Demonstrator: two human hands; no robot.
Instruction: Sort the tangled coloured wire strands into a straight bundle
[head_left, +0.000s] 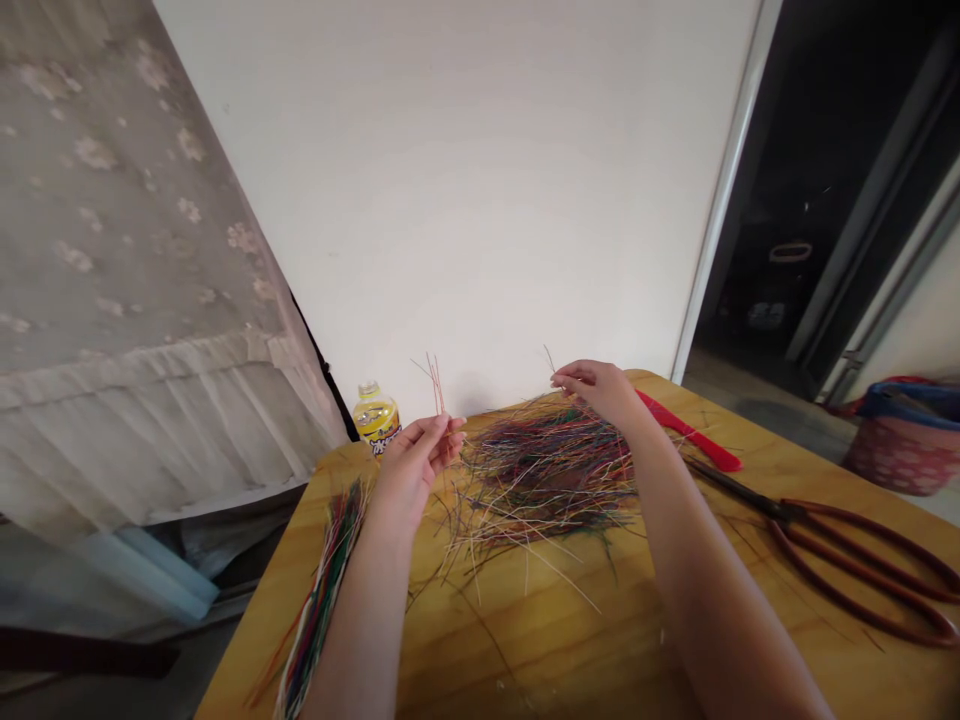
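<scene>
My left hand (429, 447) is closed in a pinch around a few thin orange and dark wires (436, 385), which stick up above the fingers. Farther right, my right hand (589, 382) pinches a short thin dark wire (549, 358) near its fingertips. Between and below both hands lies a loose heap of thin multicoloured wires (555, 465), with pale strands spilling toward the front. A sorted bundle of coloured wires (324, 600) rests along the table's left side, partly hidden by my left forearm.
Large scissors (787, 515) with red-brown handles lie at the right of the wooden table (480, 650). A red strip-like object (705, 440) lies behind them. A bottle with a yellow label (375, 415) stands at the back left, near the white wall. A pink bin (907, 435) is beyond the table.
</scene>
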